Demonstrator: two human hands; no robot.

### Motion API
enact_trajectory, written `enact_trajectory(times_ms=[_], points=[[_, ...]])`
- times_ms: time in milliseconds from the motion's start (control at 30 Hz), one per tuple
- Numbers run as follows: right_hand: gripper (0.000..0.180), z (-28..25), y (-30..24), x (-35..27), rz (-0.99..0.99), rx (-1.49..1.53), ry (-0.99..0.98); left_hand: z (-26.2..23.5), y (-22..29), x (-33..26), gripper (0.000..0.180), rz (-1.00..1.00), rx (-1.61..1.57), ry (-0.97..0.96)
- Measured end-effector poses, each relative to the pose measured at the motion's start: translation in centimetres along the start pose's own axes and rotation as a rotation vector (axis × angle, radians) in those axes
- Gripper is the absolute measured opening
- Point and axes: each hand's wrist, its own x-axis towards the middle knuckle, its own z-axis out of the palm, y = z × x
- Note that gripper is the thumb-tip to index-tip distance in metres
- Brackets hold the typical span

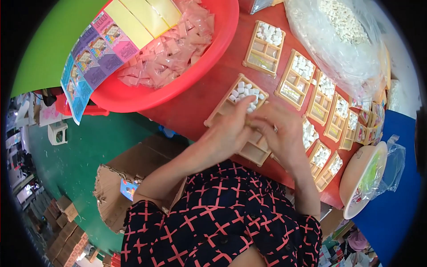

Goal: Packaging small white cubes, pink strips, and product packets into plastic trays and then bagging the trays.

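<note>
The left hand (231, 131), thumb out, fingers mostly hidden, met the curled right hand (282, 127), couldn't tell if either gripped anything, over a wooden tray (227, 108) of white pieces (242, 91) on the red desk (191, 109), similar trays (260, 70) rightward, red basin (212, 60) leftward.

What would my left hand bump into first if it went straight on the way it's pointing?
Your left hand would most likely meet your right hand first; they look very close or already touching, though depth is unclear here.
</note>
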Motion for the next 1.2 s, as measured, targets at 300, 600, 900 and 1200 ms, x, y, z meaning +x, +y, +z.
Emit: enact_trajectory(times_ms=[300, 600, 900, 1200], points=[[0.003, 2.1, -0.8, -6.1, 0.36, 0.208, 0.158, 0.8, -1.6, -6.4, 0.021, -0.353, -0.434, -0.138], [0.004, 7.0, 0.2, -5.1, 0.208, 0.094, 0.35, 1.6, -3.8, -8.0, 0.018, -0.402, -0.694, 0.005], [0.011, 5.8, 0.4, -6.0, 0.104, -0.126, 0.355, 2.0, -3.6, -7.4, 0.016, -0.327, -0.663, 0.19], [0.01, 7.7, 0.4, -3.5, -0.074, -0.595, 0.046, 1.1, -4.0, -7.5, 0.024, -0.253, -0.303, 0.345]])
